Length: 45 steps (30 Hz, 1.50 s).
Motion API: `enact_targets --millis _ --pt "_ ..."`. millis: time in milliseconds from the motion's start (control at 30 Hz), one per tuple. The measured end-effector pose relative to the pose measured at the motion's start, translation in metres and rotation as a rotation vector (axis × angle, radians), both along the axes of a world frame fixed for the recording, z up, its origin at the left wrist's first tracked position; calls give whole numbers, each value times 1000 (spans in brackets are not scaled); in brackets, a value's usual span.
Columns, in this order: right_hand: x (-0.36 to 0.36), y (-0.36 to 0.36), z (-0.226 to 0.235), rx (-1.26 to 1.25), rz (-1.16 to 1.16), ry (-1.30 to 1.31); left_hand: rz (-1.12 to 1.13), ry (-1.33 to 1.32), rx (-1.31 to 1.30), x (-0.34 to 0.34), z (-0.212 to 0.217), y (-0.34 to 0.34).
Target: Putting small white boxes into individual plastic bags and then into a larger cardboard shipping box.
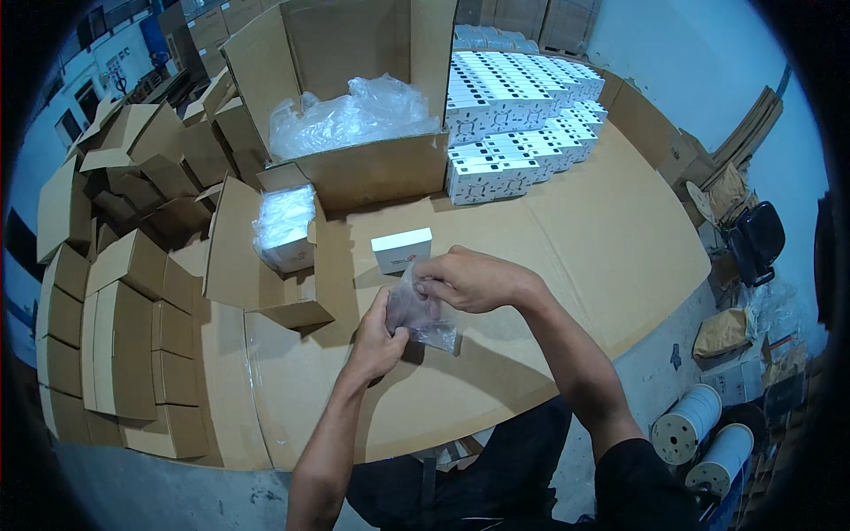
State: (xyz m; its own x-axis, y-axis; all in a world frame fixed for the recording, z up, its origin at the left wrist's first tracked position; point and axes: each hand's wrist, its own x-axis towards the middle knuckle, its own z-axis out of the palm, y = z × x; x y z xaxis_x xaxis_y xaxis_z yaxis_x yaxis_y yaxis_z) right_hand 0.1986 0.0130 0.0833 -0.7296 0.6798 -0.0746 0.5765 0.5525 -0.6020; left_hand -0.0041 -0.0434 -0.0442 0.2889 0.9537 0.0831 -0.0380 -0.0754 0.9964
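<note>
A clear plastic bag point(420, 320) hangs between my hands above the cardboard-covered table point(580, 265). My left hand point(379, 341) is closed on its left side, the thumb pressed against the film. At the bag's upper edge my right hand point(471, 280) pinches the film with curled fingers. The bag looks thin and see-through, and I cannot make out anything inside it. Just beyond my hands a small white box point(401, 250) stands on the table. To its left an open brown carton point(232, 257) holds several white boxes in clear wrapping point(285, 221).
A large open carton point(381, 173) full of clear plastic bags point(363, 113) stands at the back. Stacks of white boxes point(509, 115) rise at the back right. Several empty cartons point(124, 350) crowd the left. Cable spools point(686, 425) and a black chair point(755, 239) are on the right.
</note>
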Motion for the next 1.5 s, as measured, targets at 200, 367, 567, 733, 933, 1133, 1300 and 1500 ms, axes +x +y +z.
enact_targets --millis 200,367,567,733,933,1133,1300,1500 --pt "-2 -1 4 -31 59 40 -57 32 -82 2 32 -5" --pt "-7 -6 5 59 278 83 -50 105 -161 -2 29 -4" --pt "-6 -9 14 256 237 -76 -55 113 -189 -3 25 -4" --pt "7 -6 12 326 -147 596 81 105 -107 1 16 -6" --pt "22 21 -71 52 -550 787 151 132 -103 1 12 -3" --pt "4 23 -92 -42 -485 856 168 260 -56 -4 20 -1" --pt "-3 24 -99 -18 -490 868 249 188 3 -8 14 3" --pt "2 28 -105 55 -587 899 273 140 3 -10 16 4"
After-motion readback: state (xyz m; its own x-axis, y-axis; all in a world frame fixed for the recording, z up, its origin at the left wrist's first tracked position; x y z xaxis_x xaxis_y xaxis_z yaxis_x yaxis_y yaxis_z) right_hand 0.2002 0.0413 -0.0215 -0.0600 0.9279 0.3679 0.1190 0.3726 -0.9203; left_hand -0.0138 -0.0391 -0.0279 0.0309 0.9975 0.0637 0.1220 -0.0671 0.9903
